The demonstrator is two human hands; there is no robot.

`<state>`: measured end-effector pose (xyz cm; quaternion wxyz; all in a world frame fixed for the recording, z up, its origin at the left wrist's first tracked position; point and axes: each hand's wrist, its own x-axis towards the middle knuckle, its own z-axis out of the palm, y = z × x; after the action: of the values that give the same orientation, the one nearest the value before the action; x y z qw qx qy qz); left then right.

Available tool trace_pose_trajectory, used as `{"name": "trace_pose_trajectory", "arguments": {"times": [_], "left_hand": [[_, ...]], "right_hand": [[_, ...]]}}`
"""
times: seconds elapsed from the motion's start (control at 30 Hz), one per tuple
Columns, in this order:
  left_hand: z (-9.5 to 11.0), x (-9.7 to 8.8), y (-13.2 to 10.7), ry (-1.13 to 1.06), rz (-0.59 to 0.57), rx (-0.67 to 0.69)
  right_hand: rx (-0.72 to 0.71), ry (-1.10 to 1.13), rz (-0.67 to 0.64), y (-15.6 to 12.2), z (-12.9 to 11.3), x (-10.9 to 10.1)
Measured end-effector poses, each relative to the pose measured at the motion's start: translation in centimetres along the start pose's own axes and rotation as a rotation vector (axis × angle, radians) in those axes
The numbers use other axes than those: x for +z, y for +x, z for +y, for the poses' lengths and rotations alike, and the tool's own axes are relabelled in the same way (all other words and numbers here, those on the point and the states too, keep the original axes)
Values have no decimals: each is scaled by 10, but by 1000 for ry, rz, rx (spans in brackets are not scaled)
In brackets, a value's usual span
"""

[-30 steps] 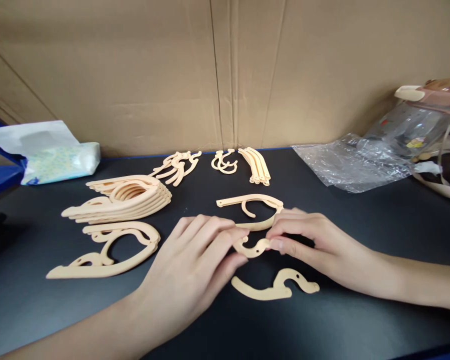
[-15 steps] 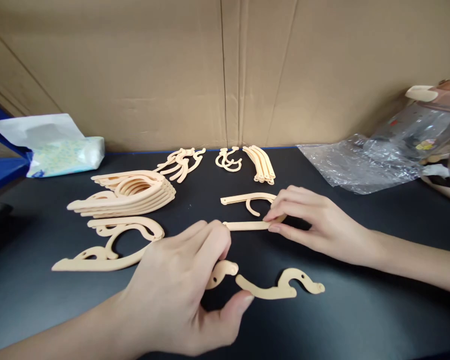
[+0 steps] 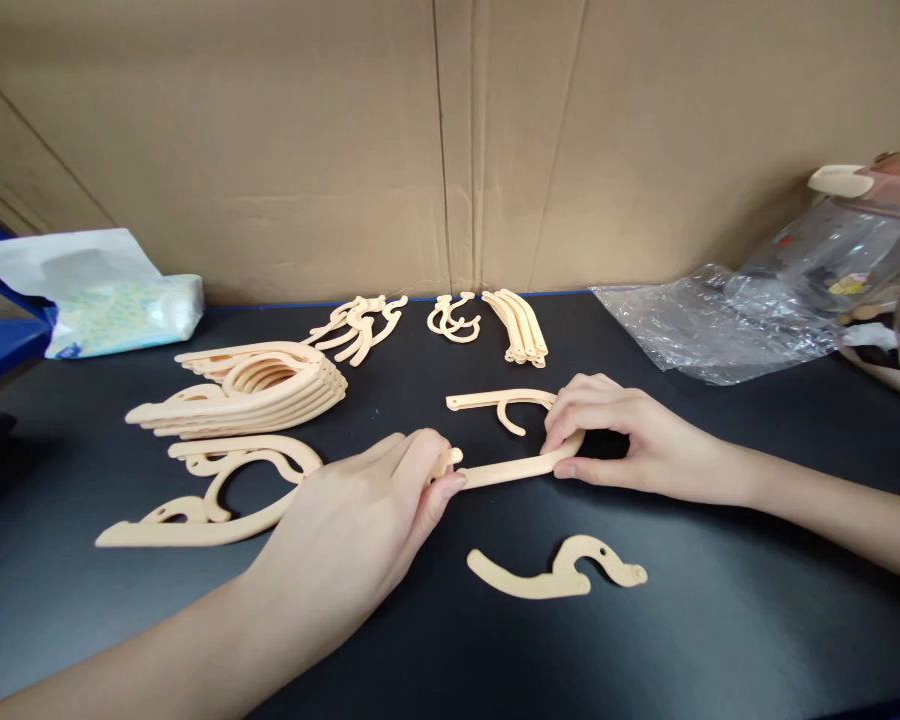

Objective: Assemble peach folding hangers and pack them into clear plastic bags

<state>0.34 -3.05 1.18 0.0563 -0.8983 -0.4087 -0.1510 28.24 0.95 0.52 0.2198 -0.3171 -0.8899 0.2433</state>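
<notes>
My left hand (image 3: pixel 360 525) pinches a small curved peach-coloured wooden piece (image 3: pixel 450 460) against the left end of a long curved strip (image 3: pixel 506 469). My right hand (image 3: pixel 619 435) grips the strip's right end with closed fingers. Both rest low on the black table (image 3: pixel 720 620). Just behind the strip lies a hook-shaped piece (image 3: pixel 499 402). An S-curved piece with small holes (image 3: pixel 559 575) lies in front of it, nearer to me.
A large swan-like flat piece (image 3: pixel 210 495) and a stack of similar ones (image 3: pixel 244 390) lie at the left. Small piles of curved parts (image 3: pixel 360 325) (image 3: pixel 454 318) (image 3: pixel 523 327) sit at the back. Tissue pack (image 3: pixel 120 310) far left, clear plastic bag (image 3: pixel 712 325) right, cardboard wall (image 3: pixel 450 140) behind.
My left hand lifted the small curved piece from beside the S-curved piece and brought it up to the left end of the strip. My right hand kept hold of the strip's right end.
</notes>
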Motion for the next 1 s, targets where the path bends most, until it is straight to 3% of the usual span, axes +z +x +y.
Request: {"name": "trace_pose_trajectory", "arguments": {"times": [0.17,1.0], "left_hand": [[3,6,-3,-129,-40,-63],[0,9,-2,7,-89,80]], "right_hand": [[8,163,-26,3,7,-4],[21,258,-53,3,6,-4]]}}
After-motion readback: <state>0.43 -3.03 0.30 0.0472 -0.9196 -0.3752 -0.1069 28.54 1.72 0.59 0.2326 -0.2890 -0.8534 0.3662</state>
